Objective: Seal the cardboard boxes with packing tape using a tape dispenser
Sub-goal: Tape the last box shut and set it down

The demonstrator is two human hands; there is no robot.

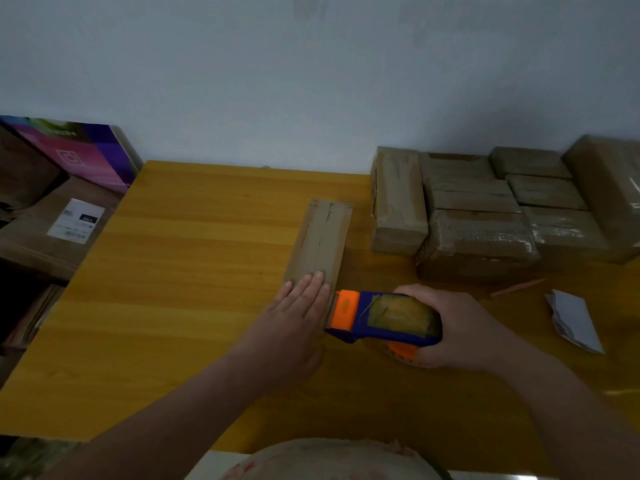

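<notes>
Yellow table (pixel 173 271): left hand (pixel 294 317) flat on the cardboard box (pixel 325 233), right hand (pixel 460 327) gripping the tape dispenser (pixel 384 317), apparently against it.

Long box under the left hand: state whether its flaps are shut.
Shut: the long box has flaps lying flat, meeting at a centre seam.
</notes>
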